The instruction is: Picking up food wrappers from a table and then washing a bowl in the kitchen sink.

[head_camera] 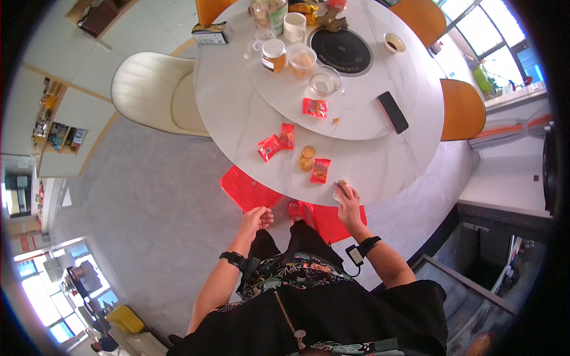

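Note:
My right hand (348,202) presses a crumpled white tissue or cloth (337,193) onto the near edge of the round marble-patterned table (240,107). Off the table, my left hand (257,219) hangs in front of my body with its fingers loosely curled in; no object shows in it. Nearest the right hand lies a red snack packet (320,171), beside several round biscuits (307,159). Two more red packets (269,147) lie overlapping farther left. On the raised turntable (285,100) are another red packet (315,107) and a small brown crumb (336,120).
The turntable also bears a smartphone (392,112), glass cup (325,81), plastic tub (302,60), lidded jar (273,55), white mug (294,27), ginger root (333,21) and small bowl (394,43). Red stools (249,187) stand by my legs; a cream chair (151,93) is at left.

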`<act>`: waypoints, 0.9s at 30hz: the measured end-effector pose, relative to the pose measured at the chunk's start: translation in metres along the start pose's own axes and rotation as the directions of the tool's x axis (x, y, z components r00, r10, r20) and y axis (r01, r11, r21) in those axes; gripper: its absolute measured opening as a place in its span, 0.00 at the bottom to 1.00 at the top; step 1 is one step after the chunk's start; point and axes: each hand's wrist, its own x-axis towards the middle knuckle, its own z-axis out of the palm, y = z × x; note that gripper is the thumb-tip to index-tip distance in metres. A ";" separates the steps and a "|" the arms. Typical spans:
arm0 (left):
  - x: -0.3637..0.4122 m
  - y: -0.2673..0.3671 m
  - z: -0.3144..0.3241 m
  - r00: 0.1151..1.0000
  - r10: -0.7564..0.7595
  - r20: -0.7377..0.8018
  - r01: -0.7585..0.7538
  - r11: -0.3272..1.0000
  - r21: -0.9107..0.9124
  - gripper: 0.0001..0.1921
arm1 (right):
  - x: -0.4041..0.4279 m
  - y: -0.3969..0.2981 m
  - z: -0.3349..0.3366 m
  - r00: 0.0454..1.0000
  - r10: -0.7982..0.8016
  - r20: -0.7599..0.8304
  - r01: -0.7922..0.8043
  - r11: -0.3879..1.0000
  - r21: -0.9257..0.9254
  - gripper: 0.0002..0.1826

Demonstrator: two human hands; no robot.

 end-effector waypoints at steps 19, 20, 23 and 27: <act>0.037 0.054 -0.049 0.942 -0.149 0.302 0.162 0.987 -0.019 0.17 | 0.034 -0.143 0.078 0.902 0.360 -0.239 -0.286 0.911 0.297 0.28; 0.038 0.055 -0.049 0.940 -0.151 0.306 0.164 0.986 -0.016 0.17 | 0.042 -0.146 0.083 0.890 0.369 -0.268 -0.294 0.914 0.279 0.27; 0.047 0.060 -0.046 0.926 -0.184 0.329 0.196 0.980 -0.006 0.18 | 0.054 -0.148 0.095 0.884 0.345 -0.317 -0.291 0.934 0.206 0.28; 0.067 0.066 -0.049 0.887 -0.210 0.411 0.295 0.943 -0.156 0.21 | 0.065 -0.159 0.101 0.894 0.330 -0.304 -0.297 0.943 0.151 0.27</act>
